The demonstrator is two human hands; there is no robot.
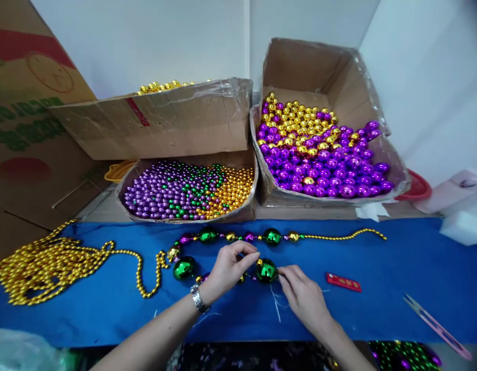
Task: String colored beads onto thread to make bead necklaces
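A string of green, purple and gold beads (238, 238) lies curved on the blue cloth (396, 278). My left hand (228, 268), a watch on its wrist, is closed in a pinch on the strand just left of a large green bead (266, 270). My right hand (302, 293) pinches at that same bead's right side, where thin white threads trail down. Another large green bead (184, 268) sits on the strand to the left. The strand's thin gold tail (346, 236) runs off to the right.
A heap of gold bead chain (45, 268) lies at the left. Behind stand a low box of small purple, green and gold beads (187, 190), a box of large purple and gold beads (319, 149) and a tilted carton (164, 118). A red card (343, 282) and scissors (435, 324) lie right.
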